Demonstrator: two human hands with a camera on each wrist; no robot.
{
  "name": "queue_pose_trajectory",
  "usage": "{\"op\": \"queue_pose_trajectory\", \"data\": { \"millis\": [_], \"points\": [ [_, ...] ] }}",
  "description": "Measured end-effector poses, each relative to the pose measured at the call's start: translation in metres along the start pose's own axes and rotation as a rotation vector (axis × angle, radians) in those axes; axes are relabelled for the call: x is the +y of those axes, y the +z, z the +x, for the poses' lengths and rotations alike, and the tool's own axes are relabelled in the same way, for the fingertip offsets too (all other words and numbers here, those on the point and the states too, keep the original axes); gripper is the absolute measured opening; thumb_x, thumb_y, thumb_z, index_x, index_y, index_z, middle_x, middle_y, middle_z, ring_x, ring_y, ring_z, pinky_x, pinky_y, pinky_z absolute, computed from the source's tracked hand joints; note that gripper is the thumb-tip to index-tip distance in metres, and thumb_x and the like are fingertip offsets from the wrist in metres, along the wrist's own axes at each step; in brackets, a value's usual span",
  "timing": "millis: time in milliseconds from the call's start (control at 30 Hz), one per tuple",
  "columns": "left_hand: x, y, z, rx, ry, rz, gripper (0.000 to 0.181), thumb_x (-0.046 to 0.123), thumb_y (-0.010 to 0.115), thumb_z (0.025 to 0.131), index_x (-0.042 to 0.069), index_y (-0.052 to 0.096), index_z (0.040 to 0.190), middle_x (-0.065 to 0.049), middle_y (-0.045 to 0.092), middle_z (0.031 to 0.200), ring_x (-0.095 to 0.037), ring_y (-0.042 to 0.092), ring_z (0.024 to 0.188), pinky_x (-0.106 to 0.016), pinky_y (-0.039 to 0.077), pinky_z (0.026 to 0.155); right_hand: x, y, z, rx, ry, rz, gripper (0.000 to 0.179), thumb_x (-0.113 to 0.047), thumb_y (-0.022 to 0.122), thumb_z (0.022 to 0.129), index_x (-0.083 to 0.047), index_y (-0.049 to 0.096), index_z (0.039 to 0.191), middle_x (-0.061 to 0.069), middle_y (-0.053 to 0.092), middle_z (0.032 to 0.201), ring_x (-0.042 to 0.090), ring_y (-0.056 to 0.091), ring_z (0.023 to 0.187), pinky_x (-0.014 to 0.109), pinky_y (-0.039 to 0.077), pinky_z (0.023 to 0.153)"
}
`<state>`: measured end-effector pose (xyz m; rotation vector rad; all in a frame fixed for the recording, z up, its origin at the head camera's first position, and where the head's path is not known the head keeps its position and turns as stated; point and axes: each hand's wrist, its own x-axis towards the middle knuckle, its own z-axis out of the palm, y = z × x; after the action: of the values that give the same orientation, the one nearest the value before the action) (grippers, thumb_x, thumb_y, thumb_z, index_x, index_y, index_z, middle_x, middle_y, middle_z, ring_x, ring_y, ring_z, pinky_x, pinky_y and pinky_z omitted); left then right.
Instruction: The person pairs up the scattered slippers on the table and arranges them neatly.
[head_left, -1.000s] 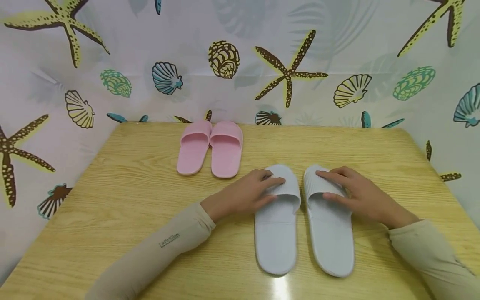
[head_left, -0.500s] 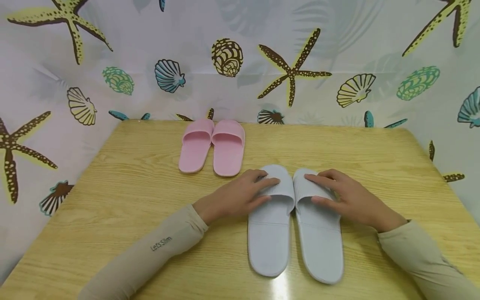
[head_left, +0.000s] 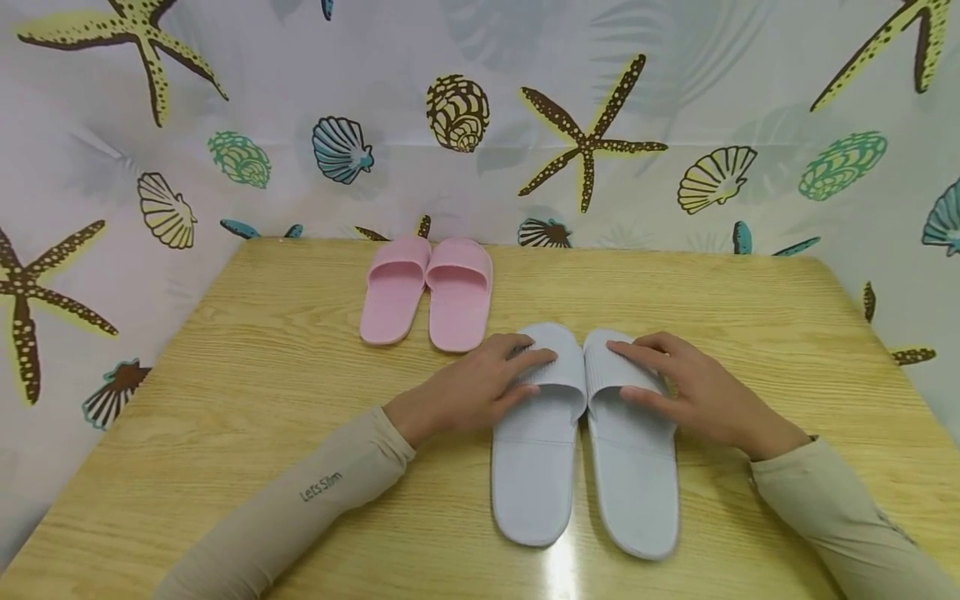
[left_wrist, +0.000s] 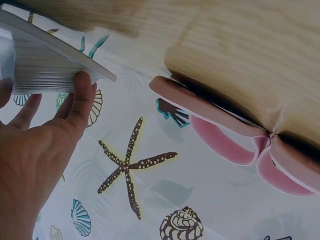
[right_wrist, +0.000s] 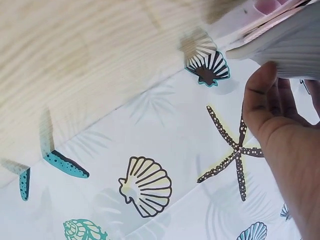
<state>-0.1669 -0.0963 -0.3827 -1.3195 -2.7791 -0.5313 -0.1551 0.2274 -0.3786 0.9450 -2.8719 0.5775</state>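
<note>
Two white slippers (head_left: 534, 483) (head_left: 633, 487) lie side by side on the wooden table, toes pointing away, their ribbed straps meeting in the middle. My left hand (head_left: 483, 387) holds the left slipper from its outer side, with fingers spread over the strap and the thumb by the strap's opening. In the left wrist view the fingers of that hand (left_wrist: 47, 135) bend against the ribbed strap (left_wrist: 45, 67). My right hand (head_left: 697, 387) grips the right slipper the same way from the right. Its fingers press the strap (right_wrist: 295, 55) in the right wrist view.
A smaller pair of pink slippers (head_left: 393, 300) (head_left: 457, 304) stands farther back on the table (head_left: 247, 375), left of the white pair, toes toward the back. A white cloth (head_left: 495, 192) printed with shells and starfish hangs behind and along both sides of the table.
The right white slipper has moved left, closing the gap to the left one. Both hands and both white slippers have shifted a little left in the head view. The pink pair stays in place.
</note>
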Motion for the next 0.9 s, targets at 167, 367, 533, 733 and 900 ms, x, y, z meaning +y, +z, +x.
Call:
{"op": "queue_pose_trajectory", "data": {
  "millis": [167, 367, 533, 733, 900],
  "points": [
    [0.000, 0.000, 0.000, 0.016, -0.003, -0.004, 0.046, 0.034, 0.048, 0.105, 0.020, 0.045, 0.148, -0.017, 0.048, 0.143, -0.031, 0.048, 0.135, -0.043, 0.039, 0.114, 0.000, 0.000, 0.000, 0.003, -0.004, -0.001, 0.058, -0.039, 0.068, 0.094, -0.032, 0.047, 0.148, 0.003, 0.057, 0.126, 0.021, 0.057, 0.110, 0.045, 0.050, 0.087],
    [0.000, 0.000, -0.001, 0.029, 0.015, 0.014, 0.044, 0.032, 0.050, 0.105, 0.018, 0.046, 0.147, -0.018, 0.050, 0.141, -0.032, 0.050, 0.133, -0.043, 0.040, 0.114, -0.003, 0.002, 0.001, -0.018, 0.005, 0.016, 0.058, -0.041, 0.067, 0.095, -0.031, 0.047, 0.149, 0.003, 0.056, 0.127, 0.021, 0.055, 0.111, 0.046, 0.049, 0.088],
    [-0.002, 0.001, -0.004, 0.024, 0.034, 0.043, 0.043, 0.031, 0.050, 0.105, 0.018, 0.048, 0.146, -0.020, 0.051, 0.141, -0.032, 0.051, 0.132, -0.043, 0.041, 0.113, -0.004, 0.003, 0.002, -0.002, -0.001, 0.010, 0.059, -0.040, 0.068, 0.094, -0.032, 0.047, 0.148, 0.003, 0.056, 0.126, 0.020, 0.056, 0.110, 0.045, 0.049, 0.087],
    [-0.006, -0.001, -0.009, 0.040, 0.012, 0.034, 0.043, 0.031, 0.049, 0.105, 0.019, 0.047, 0.146, -0.018, 0.050, 0.143, -0.031, 0.048, 0.134, -0.042, 0.039, 0.115, -0.007, 0.006, 0.008, -0.001, -0.028, 0.003, 0.059, -0.041, 0.068, 0.094, -0.031, 0.048, 0.148, 0.003, 0.056, 0.126, 0.019, 0.055, 0.110, 0.045, 0.049, 0.088],
    [-0.009, -0.003, -0.012, 0.053, 0.009, 0.029, 0.043, 0.031, 0.049, 0.105, 0.020, 0.047, 0.146, -0.017, 0.049, 0.143, -0.031, 0.047, 0.135, -0.042, 0.039, 0.115, -0.010, 0.006, 0.013, -0.011, -0.029, 0.005, 0.059, -0.042, 0.067, 0.094, -0.030, 0.047, 0.149, 0.003, 0.055, 0.127, 0.020, 0.055, 0.112, 0.045, 0.050, 0.089]
  ]
}}
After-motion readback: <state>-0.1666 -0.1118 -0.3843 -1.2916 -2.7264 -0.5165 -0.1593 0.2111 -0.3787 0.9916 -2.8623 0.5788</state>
